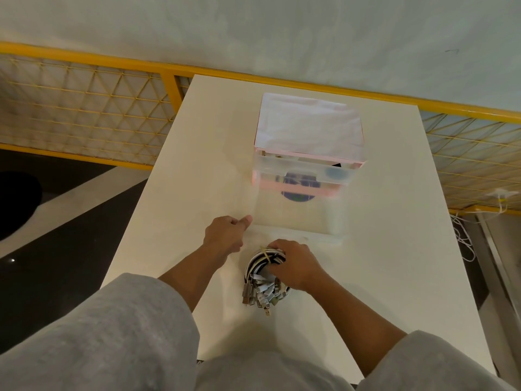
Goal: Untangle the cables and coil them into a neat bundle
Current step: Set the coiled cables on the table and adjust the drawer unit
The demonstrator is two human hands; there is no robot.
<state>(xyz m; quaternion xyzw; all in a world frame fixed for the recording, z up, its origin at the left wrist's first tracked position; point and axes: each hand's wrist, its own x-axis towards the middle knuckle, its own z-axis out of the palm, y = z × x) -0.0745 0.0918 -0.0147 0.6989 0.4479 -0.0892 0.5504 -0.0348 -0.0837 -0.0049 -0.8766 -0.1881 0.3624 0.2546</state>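
A pink-framed unit of clear drawers stands on the white table at upper centre of the frame, with a white sheet on its top. Its lowest drawer is pulled far out toward the bottom of the frame. At the back of this drawer, under the unit, lies a round blue shape, too blurred to name. The drawer above it is closed and shows a smaller blue blur and something dark at its right end.

The cables lie at lower centre, just below the open drawer's front wall, coiled in a ring of black and white turns. A yellowish band binds the ring at its top, and the plugs fan out at its lower end.

The right hand comes in from the lower right, fingers curled over the coil's right side and gripping it. The left hand sits left of the coil with its fingers curled under and its thumb at the drawer's front left corner. Whether it holds the drawer wall cannot be told. Both forearms are bare, with grey sleeves pushed up.
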